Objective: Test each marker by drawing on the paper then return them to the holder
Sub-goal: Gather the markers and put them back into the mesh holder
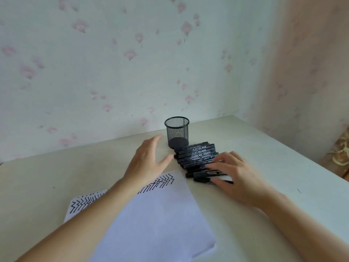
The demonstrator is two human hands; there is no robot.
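A pale cream counter (273,167) stood pushed into a room corner. Behind it rose wallpaper (94,63) of faint green-white scattered with small pink flowers. A small dark mark (299,190) lay on the counter's right part. A blurred ornate beige object (340,154) showed at the right edge.

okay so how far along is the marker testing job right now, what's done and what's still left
Done, it seems: the paper already carries a row of black zigzag test marks along its far edge. In hand: the right hand rests on the black markers lying side by side on the table; the left hand is open, holding nothing. Left: the mesh holder stands empty, so every marker must go back.
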